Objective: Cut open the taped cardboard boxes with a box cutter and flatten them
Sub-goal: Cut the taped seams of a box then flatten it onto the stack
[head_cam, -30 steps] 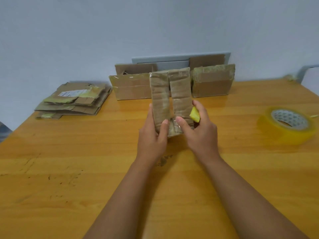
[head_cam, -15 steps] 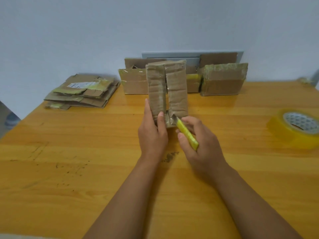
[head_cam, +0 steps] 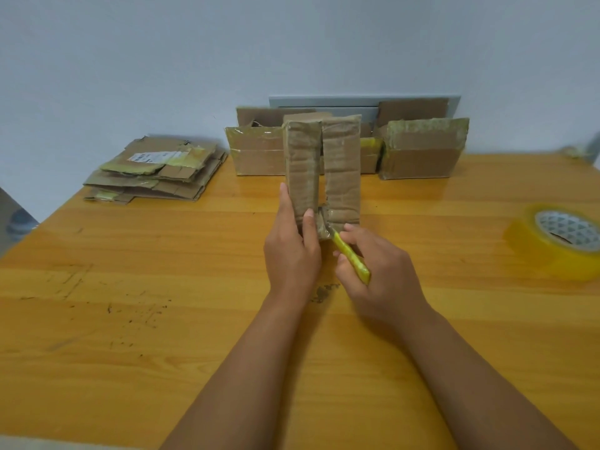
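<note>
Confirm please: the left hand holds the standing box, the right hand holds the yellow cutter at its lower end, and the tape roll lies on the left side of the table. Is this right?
Not quite. The tape roll lies on the right side of the table, as the head view shows. The rest holds: the left hand holds the standing box, and the right hand holds the yellow cutter at its lower end.

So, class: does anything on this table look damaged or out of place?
The table shows dark scratches and scuffs left of the arms. Torn tape bunches at the bottom of the held box, where the box cutter meets it.
</note>
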A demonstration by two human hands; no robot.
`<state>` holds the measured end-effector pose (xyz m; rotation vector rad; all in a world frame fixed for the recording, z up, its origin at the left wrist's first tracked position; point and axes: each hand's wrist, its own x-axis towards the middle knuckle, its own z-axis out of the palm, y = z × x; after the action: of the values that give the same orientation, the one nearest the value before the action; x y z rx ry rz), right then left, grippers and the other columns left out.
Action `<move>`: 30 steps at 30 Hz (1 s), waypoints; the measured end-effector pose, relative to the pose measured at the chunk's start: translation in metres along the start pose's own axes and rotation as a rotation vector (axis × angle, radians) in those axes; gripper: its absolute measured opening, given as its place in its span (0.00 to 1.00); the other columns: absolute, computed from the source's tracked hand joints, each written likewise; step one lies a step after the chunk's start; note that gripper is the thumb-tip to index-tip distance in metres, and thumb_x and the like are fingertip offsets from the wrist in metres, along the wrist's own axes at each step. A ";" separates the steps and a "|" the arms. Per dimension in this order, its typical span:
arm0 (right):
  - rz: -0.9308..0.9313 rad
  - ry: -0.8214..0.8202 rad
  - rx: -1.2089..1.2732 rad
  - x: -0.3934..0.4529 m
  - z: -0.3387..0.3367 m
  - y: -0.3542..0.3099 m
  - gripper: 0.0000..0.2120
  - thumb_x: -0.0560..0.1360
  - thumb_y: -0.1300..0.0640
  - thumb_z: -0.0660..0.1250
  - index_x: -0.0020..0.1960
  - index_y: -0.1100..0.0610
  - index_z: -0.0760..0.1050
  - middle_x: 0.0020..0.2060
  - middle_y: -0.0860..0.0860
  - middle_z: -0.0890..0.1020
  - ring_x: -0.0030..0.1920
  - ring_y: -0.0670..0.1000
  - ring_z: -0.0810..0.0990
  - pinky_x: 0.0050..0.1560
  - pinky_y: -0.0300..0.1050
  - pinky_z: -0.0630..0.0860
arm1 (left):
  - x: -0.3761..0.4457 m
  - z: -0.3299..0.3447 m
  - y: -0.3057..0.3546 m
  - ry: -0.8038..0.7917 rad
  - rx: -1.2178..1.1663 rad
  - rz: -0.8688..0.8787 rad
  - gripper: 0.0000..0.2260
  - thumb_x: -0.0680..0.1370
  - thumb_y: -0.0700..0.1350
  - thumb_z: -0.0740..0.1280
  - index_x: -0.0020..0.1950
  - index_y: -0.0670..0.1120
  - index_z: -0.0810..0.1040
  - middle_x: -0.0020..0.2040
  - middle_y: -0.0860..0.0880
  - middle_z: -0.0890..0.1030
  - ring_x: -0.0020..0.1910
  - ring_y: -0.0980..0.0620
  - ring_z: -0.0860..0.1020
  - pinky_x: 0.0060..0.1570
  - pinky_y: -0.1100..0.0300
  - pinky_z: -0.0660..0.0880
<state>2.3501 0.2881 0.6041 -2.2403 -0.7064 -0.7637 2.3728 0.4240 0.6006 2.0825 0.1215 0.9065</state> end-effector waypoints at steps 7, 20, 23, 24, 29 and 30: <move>0.019 0.017 0.011 -0.001 0.002 -0.001 0.14 0.74 0.57 0.66 0.55 0.64 0.80 0.54 0.60 0.84 0.53 0.58 0.83 0.50 0.48 0.78 | -0.001 0.001 0.000 0.022 -0.009 0.002 0.25 0.82 0.43 0.62 0.78 0.41 0.60 0.52 0.44 0.82 0.43 0.50 0.78 0.41 0.63 0.70; 0.048 0.112 0.269 -0.003 -0.006 0.008 0.12 0.75 0.58 0.64 0.58 0.56 0.74 0.42 0.52 0.85 0.37 0.47 0.82 0.42 0.40 0.79 | 0.004 -0.001 -0.005 0.050 -0.057 -0.088 0.26 0.82 0.44 0.63 0.79 0.42 0.59 0.36 0.51 0.76 0.32 0.54 0.70 0.32 0.68 0.64; 0.104 0.258 0.229 0.001 -0.004 0.013 0.20 0.83 0.46 0.56 0.73 0.51 0.63 0.42 0.51 0.85 0.27 0.45 0.77 0.26 0.43 0.74 | 0.001 -0.001 -0.001 0.018 -0.036 -0.021 0.26 0.82 0.44 0.63 0.79 0.42 0.58 0.56 0.45 0.82 0.46 0.48 0.79 0.43 0.65 0.70; 0.122 0.297 0.197 0.003 -0.003 0.015 0.20 0.84 0.46 0.55 0.73 0.51 0.62 0.44 0.52 0.86 0.30 0.47 0.79 0.28 0.46 0.76 | 0.000 0.001 0.001 0.005 -0.029 -0.001 0.26 0.82 0.43 0.63 0.79 0.42 0.59 0.63 0.44 0.80 0.54 0.46 0.79 0.49 0.65 0.71; 0.351 0.238 0.191 0.009 0.008 0.019 0.20 0.77 0.39 0.64 0.61 0.48 0.62 0.60 0.52 0.80 0.56 0.52 0.81 0.46 0.43 0.76 | -0.006 0.005 0.004 -0.028 -0.022 0.106 0.26 0.81 0.43 0.64 0.77 0.41 0.62 0.71 0.44 0.73 0.69 0.49 0.72 0.62 0.68 0.66; 0.385 0.208 0.191 0.009 0.012 0.019 0.22 0.75 0.39 0.67 0.59 0.47 0.61 0.55 0.52 0.81 0.51 0.54 0.82 0.40 0.41 0.72 | -0.007 0.005 0.005 -0.032 -0.030 0.132 0.26 0.81 0.44 0.64 0.77 0.42 0.62 0.71 0.44 0.73 0.68 0.49 0.72 0.62 0.66 0.68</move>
<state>2.3722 0.2870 0.5952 -2.0016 -0.2255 -0.6904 2.3698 0.4151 0.5982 2.0949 -0.0464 0.9473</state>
